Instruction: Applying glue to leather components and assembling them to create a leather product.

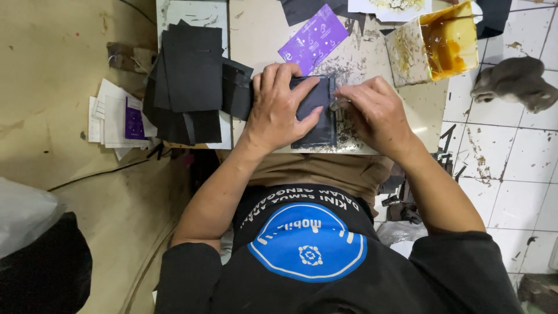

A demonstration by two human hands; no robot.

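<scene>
A dark rectangular piece (323, 125) lies flat on the small worktable (256, 35) in front of me. My left hand (279, 104) presses down on its left and middle, fingers spread across it. My right hand (375, 113) sits at its right edge, fingers pinched on a small thin tool (337, 104) whose tip touches the piece. The table around the piece is smeared with dried glue.
A stack of black cut sheets (189, 81) sits left of my left hand. A purple card (313, 38) lies behind the piece. A cut-open container with amber glue (442, 43) stands at the back right. White papers (113, 119) lie at left; a grey rag (514, 81) on the tiled floor.
</scene>
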